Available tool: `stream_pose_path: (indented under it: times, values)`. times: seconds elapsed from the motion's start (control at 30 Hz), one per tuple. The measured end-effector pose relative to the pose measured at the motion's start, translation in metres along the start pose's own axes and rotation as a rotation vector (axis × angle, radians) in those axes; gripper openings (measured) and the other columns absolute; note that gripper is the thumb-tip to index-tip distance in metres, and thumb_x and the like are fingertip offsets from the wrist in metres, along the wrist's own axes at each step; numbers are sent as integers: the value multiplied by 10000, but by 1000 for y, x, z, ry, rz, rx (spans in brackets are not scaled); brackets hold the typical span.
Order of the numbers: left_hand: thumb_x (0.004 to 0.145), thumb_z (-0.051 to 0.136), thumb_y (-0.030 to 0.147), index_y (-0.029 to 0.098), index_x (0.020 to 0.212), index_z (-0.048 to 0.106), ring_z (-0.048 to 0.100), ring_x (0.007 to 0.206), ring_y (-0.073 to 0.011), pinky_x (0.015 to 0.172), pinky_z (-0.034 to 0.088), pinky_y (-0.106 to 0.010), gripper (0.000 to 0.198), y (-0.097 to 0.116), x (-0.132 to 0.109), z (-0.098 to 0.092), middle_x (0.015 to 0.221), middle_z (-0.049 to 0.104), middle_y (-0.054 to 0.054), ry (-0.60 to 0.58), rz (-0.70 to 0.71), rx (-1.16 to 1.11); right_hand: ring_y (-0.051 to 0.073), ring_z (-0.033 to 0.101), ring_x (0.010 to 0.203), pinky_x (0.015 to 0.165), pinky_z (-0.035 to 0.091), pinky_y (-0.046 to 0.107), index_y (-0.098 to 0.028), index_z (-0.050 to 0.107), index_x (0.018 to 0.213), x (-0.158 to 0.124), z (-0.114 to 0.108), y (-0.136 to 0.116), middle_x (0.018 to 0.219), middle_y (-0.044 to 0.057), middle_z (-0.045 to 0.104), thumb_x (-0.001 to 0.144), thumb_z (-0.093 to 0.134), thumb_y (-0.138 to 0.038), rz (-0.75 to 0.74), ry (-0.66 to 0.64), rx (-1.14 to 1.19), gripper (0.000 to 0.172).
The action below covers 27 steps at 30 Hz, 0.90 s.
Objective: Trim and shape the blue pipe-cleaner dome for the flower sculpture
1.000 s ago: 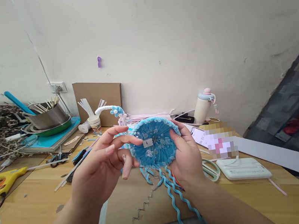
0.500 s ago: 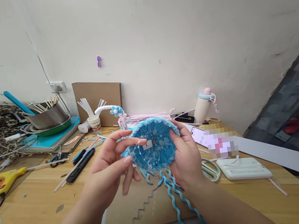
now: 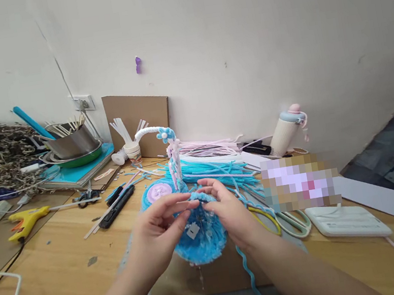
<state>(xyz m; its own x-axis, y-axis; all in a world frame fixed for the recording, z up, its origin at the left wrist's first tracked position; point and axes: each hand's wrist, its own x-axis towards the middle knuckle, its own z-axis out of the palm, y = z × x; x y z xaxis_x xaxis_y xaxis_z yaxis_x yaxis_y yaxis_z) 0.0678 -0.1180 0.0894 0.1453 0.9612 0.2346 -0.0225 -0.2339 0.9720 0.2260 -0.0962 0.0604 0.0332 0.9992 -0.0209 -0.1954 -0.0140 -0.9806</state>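
A wooden counter carries a flat cardboard sheet; farther back lies a bundle of blue pipe cleaners. An arched, flowered stem stands beside a round blue-and-lilac piece, just beyond the hands. The left hand and right hand hold a ruffled blue disc above the cardboard sheet, each grip clamped on its upper rim. A wavy blue strand trails beside the right forearm. A small white tag sits on the disc's face.

I watch through one head camera, close above the worktop's near edge, facing forward and down toward the wall behind its far edge.
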Motion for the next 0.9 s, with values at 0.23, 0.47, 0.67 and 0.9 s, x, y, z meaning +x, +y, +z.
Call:
stream_pose_path:
  times: [0.23, 0.47, 0.67, 0.9]
  values:
    - [797, 656, 253, 232, 982, 653, 714, 819, -221, 538, 509, -249, 186, -25, 1, -6, 875, 767, -70, -13, -96, -6, 230, 459, 1230, 1044, 327, 422, -310, 558, 1237, -7, -13, -10, 1298, 8, 540, 598, 473, -2, -258, -332, -449, 715]
    - [784, 675, 240, 236, 917, 667, 699, 738, -189, 518, 484, -239, 133, -35, -1, -9, 883, 759, -52, -48, -111, -38, 199, 628, 820, 738, 494, 357, -235, 653, 976, -12, -7, -17, 866, 18, 682, 822, 588, -294, -171, -343, -537, 178]
    - [799, 650, 291, 218, 916, 638, 606, 600, -132, 481, 404, -218, 139, -43, 0, -11, 765, 710, -28, -62, -130, 25, 140, 596, 624, 607, 468, 287, -189, 636, 760, 2, -5, -2, 668, -11, 640, 836, 570, -313, -83, -294, -416, 159]
    - [791, 622, 375, 166, 875, 650, 331, 468, -73, 455, 249, -205, 226, -59, 4, -9, 506, 363, 82, -81, -145, 244, 105, 571, 578, 610, 465, 261, -163, 602, 722, 6, -5, -2, 620, -19, 607, 769, 657, -352, 141, -370, -181, 203]
